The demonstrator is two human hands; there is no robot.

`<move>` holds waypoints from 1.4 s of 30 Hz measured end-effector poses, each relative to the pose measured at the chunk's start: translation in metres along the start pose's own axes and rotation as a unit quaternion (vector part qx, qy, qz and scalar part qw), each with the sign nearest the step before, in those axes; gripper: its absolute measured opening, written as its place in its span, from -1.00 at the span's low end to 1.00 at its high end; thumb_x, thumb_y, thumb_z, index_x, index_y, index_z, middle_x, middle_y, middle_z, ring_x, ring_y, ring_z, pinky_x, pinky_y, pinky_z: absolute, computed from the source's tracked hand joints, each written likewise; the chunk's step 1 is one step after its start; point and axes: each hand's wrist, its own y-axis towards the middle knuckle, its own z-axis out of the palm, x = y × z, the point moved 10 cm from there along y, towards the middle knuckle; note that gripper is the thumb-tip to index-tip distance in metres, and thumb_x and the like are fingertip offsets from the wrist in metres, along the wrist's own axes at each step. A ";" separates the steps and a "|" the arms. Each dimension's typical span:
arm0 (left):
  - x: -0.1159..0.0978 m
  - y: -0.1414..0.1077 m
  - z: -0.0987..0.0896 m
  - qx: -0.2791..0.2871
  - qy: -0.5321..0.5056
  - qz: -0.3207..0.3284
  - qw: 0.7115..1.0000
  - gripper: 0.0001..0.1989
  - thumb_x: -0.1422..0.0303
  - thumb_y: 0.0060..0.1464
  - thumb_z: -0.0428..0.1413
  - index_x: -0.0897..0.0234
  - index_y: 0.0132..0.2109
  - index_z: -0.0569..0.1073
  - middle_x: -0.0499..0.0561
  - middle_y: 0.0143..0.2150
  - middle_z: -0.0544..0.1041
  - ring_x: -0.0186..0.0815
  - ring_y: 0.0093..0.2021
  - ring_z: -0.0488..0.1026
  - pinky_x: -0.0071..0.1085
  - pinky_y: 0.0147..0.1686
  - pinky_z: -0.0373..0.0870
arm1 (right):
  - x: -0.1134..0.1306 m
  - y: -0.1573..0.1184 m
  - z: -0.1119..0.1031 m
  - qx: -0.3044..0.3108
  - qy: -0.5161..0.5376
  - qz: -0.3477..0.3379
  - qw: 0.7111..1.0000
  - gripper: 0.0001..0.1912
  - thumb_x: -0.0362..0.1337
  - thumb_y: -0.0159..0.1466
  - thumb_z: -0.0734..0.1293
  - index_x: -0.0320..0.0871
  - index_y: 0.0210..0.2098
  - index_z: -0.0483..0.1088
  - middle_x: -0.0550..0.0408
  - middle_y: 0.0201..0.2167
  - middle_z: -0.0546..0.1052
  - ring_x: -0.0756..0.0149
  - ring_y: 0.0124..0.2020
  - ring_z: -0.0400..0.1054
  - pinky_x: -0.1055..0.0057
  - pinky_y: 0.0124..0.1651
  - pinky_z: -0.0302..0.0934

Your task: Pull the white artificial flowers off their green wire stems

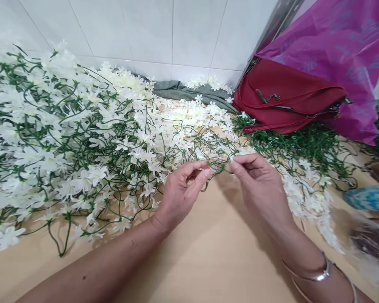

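Note:
My left hand (184, 187) is closed in a pinch, thumb against fingers, on a thin green artificial flower stem (219, 170). The stem bends across the short gap between my hands. My right hand (260, 181) pinches the stem's other side between thumb and fingertips, with a small pale bit at the tips that I cannot make out. Just beyond my fingers lie loose white flower pieces and tangled green stems. To the left rises a large heap of white artificial flowers (82, 139) on green stems, close to my left hand.
White petal pieces (189, 113) spread along the back by a grey-green cloth (173, 89). A red handbag (287, 94) rests on green stems (299, 141) at the right, before a purple plastic bag (350, 54). More white pieces (306, 202) and a blue-and-white item (369, 198) lie on the wooden table (202, 261).

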 end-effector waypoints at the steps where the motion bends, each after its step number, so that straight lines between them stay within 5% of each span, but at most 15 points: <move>1: -0.002 0.000 0.001 0.007 -0.001 0.008 1.000 -0.80 0.30 0.32 0.17 0.25 -0.03 0.64 0.09 -0.07 0.69 -0.26 -0.17 0.65 -0.38 -0.16 0.56 | -0.002 -0.004 0.007 0.008 0.015 0.015 1.000 -0.88 -0.17 0.29 0.50 -0.02 -0.24 0.51 0.11 -0.34 0.56 0.24 -0.30 0.47 0.28 -0.18 0.43; 7: -0.006 0.002 0.001 0.019 -0.020 0.010 1.000 -0.82 0.32 0.32 0.16 0.22 -0.16 0.67 0.04 -0.19 0.71 -0.25 -0.16 0.64 -0.35 -0.11 0.56 | -0.004 -0.013 0.030 0.073 0.044 0.053 0.995 -0.82 -0.12 0.28 0.51 -0.06 -0.27 0.53 0.09 -0.32 0.60 0.24 -0.26 0.50 0.29 -0.12 0.43; 16: -0.010 0.000 0.008 0.060 0.021 0.014 0.998 -0.73 0.29 0.35 0.09 0.24 -0.30 0.59 -0.04 -0.43 0.49 -0.36 -0.42 0.38 -0.42 -0.36 0.35 | 0.000 -0.003 0.013 0.065 0.045 0.031 0.996 -0.90 -0.19 0.30 0.52 -0.03 -0.26 0.57 0.14 -0.33 0.59 0.31 -0.28 0.46 0.38 -0.16 0.37; 23: -0.010 0.001 0.004 0.043 0.061 0.047 0.996 -0.82 0.32 0.31 0.15 0.18 -0.15 0.67 -0.01 -0.34 0.57 -0.27 -0.31 0.43 -0.36 -0.26 0.37 | 0.016 -0.005 0.016 0.101 -0.030 -0.001 0.994 -0.88 -0.15 0.35 0.46 -0.05 -0.22 0.56 0.09 -0.30 0.60 0.23 -0.26 0.50 0.29 -0.12 0.38; 34: -0.008 0.003 -0.001 0.025 0.041 0.017 0.999 -0.80 0.31 0.34 0.10 0.23 -0.24 0.56 -0.06 -0.41 0.43 -0.32 -0.37 0.40 -0.40 -0.28 0.38 | 0.020 0.001 0.002 0.062 -0.127 -0.073 0.987 -0.92 -0.25 0.42 0.35 -0.05 -0.18 0.52 0.10 -0.33 0.58 0.22 -0.28 0.49 0.26 -0.13 0.36; 42: -0.010 -0.002 0.018 0.106 0.099 0.059 0.988 -0.78 0.31 0.36 0.11 0.22 -0.06 0.66 0.07 -0.23 0.68 -0.23 -0.23 0.60 -0.30 -0.17 0.52 | 0.004 0.009 -0.008 0.023 -0.129 -0.035 0.991 -0.89 -0.26 0.36 0.36 -0.08 -0.19 0.56 0.07 -0.29 0.60 0.24 -0.32 0.48 0.25 -0.17 0.35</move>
